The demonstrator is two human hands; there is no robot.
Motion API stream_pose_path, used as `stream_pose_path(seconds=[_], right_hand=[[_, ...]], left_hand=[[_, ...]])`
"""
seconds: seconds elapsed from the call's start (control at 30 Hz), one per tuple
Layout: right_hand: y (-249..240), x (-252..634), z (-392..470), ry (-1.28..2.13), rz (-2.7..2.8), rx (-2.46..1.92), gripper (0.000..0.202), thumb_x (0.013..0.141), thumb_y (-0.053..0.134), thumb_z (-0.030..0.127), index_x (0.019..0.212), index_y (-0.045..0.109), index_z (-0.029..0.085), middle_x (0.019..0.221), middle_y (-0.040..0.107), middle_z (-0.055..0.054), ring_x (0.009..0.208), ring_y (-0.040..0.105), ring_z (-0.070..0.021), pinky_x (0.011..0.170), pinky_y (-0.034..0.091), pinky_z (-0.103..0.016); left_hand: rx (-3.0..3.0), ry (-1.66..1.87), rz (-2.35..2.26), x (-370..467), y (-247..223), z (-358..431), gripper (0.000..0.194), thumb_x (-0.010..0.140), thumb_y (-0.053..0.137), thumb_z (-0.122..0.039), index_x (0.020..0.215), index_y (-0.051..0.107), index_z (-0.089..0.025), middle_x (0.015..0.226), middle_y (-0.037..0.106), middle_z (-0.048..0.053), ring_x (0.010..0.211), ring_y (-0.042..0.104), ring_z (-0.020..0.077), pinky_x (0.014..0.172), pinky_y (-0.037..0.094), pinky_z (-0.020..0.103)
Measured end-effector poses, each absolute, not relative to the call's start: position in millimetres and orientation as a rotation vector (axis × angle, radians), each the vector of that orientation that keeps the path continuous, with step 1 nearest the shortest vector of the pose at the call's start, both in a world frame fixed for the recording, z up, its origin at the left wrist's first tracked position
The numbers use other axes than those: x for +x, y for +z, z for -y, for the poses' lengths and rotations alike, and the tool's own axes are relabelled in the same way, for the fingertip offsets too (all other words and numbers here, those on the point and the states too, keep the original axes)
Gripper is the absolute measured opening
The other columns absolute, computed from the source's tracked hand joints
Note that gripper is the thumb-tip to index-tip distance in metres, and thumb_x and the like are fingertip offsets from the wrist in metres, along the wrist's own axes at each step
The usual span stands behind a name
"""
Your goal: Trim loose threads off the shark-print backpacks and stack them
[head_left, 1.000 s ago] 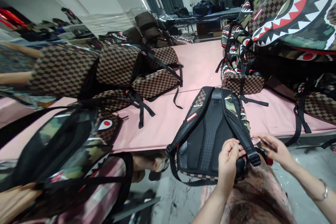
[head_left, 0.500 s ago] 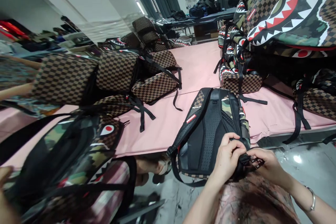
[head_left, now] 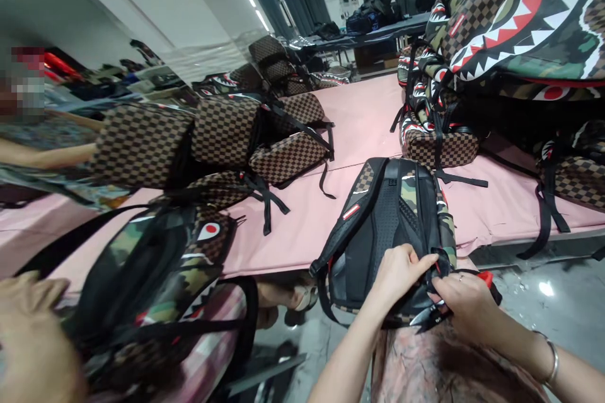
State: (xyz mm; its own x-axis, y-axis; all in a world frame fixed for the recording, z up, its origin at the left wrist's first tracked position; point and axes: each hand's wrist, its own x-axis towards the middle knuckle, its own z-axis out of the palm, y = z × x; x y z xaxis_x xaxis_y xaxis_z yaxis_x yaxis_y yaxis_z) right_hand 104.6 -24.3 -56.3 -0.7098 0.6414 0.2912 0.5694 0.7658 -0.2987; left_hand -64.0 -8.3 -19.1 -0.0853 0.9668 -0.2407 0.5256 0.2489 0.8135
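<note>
A black backpack (head_left: 378,245) with checkered and camouflage panels lies back side up at the table's front edge, its near end overhanging. My left hand (head_left: 399,274) rests on its lower right part, thumb and fingers pinching the black shoulder strap (head_left: 440,259) near its end. Close against it, my right hand (head_left: 466,302) is closed on what look like scissors (head_left: 420,317). Their pale metal blade points left and down below the fingers, and a red and black part shows behind the hand. The fingertips of my right hand also meet the strap.
Checkered backpacks (head_left: 227,129) stand along the left of the pink table (head_left: 350,101). Shark-mouth backpacks (head_left: 520,25) are piled at the right. At the left, a co-worker's hand (head_left: 33,321) is by another backpack (head_left: 142,264); another person's arm (head_left: 51,154) reaches in behind.
My right hand has turned, and the scissors' blade now shows below it. My left thumb has stretched along the strap. At the left, the co-worker's hand has come further into view.
</note>
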Motion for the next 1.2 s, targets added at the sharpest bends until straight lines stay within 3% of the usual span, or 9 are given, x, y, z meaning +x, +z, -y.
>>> stream_pose_path(seconds=[0.1,0.23,0.37,0.47,0.57,0.63,0.73,1.0,1.2], right_hand=[[-54,110,20,0.197,2.525,-0.985,0.023,0.081,0.044,0.015,0.098,0.059,0.016,0.074,0.066,-0.007,0.066,0.060,-0.0206,0.064,0.042,-0.032],[-51,121,9,0.254,2.348,-1.127,0.037,0.076,0.044,0.012,0.109,0.057,0.019,0.092,0.070,-0.007,0.078,0.065,-0.0211,0.069,0.047,-0.032],[-55,121,17,0.497,2.290,-1.073,0.036,0.072,0.045,0.012,0.104,0.060,0.020,0.091,0.070,-0.007,0.078,0.065,-0.0218,0.067,0.049,-0.032],[-58,123,29,0.824,2.273,-0.970,0.027,0.069,0.049,0.012,0.090,0.061,0.022,0.081,0.069,-0.004,0.071,0.064,-0.0196,0.060,0.049,-0.028],[-53,134,25,0.951,2.151,-0.960,0.028,0.074,0.051,0.017,0.102,0.053,0.022,0.087,0.065,-0.005,0.074,0.062,-0.0190,0.061,0.049,-0.028],[-47,141,13,0.845,2.088,-0.969,0.029,0.080,0.050,0.022,0.109,0.048,0.021,0.093,0.063,-0.007,0.081,0.060,-0.0198,0.066,0.049,-0.029],[-38,146,-9,0.599,2.102,-0.957,0.017,0.085,0.048,0.022,0.102,0.051,0.022,0.091,0.062,-0.007,0.084,0.058,-0.0201,0.072,0.047,-0.032],[-26,131,-37,0.404,2.260,-0.691,0.010,0.086,0.050,0.020,0.094,0.057,0.018,0.080,0.060,-0.006,0.075,0.057,-0.0177,0.066,0.046,-0.030],[-22,140,-37,0.375,2.303,-0.684,0.009,0.086,0.052,0.021,0.092,0.058,0.016,0.079,0.061,-0.006,0.076,0.057,-0.0174,0.066,0.045,-0.029]], left_hand=[[1.294,0.741,-1.611,-60,-31,4,0.031,0.073,0.052,-0.041,0.051,0.044,-0.020,0.040,0.049,-0.005,0.042,0.051,0.0121,0.047,0.035,0.022],[0.966,1.262,-1.512,-48,-45,6,0.035,0.073,0.055,-0.042,0.053,0.037,-0.019,0.046,0.042,-0.008,0.044,0.048,0.0079,0.045,0.036,0.018],[0.437,1.642,-1.194,-42,-36,9,0.028,0.068,0.066,-0.037,0.063,0.048,-0.016,0.059,0.056,-0.004,0.054,0.056,0.0086,0.053,0.044,0.019],[0.249,1.585,-0.992,-45,-25,11,0.027,0.064,0.071,-0.034,0.071,0.055,-0.013,0.065,0.065,0.003,0.061,0.064,0.0156,0.053,0.048,0.023],[0.209,1.532,-0.943,-48,-20,14,0.026,0.062,0.073,-0.031,0.069,0.056,-0.012,0.064,0.067,0.006,0.062,0.066,0.0195,0.053,0.051,0.026],[0.201,1.509,-0.936,-47,-20,15,0.026,0.062,0.073,-0.030,0.068,0.055,-0.012,0.063,0.066,0.005,0.060,0.066,0.0189,0.054,0.052,0.027],[0.209,1.463,-0.915,-43,-21,17,0.026,0.063,0.072,-0.031,0.068,0.055,-0.012,0.059,0.065,0.004,0.057,0.065,0.0164,0.053,0.052,0.025],[0.172,1.425,-0.973,-36,-21,17,0.037,0.056,0.077,-0.031,0.058,0.043,-0.016,0.051,0.054,-0.005,0.044,0.054,0.0080,0.048,0.049,0.021],[0.181,1.402,-0.996,-36,-20,17,0.033,0.059,0.075,-0.031,0.062,0.047,-0.015,0.057,0.059,0.000,0.052,0.059,0.0109,0.050,0.049,0.021]])
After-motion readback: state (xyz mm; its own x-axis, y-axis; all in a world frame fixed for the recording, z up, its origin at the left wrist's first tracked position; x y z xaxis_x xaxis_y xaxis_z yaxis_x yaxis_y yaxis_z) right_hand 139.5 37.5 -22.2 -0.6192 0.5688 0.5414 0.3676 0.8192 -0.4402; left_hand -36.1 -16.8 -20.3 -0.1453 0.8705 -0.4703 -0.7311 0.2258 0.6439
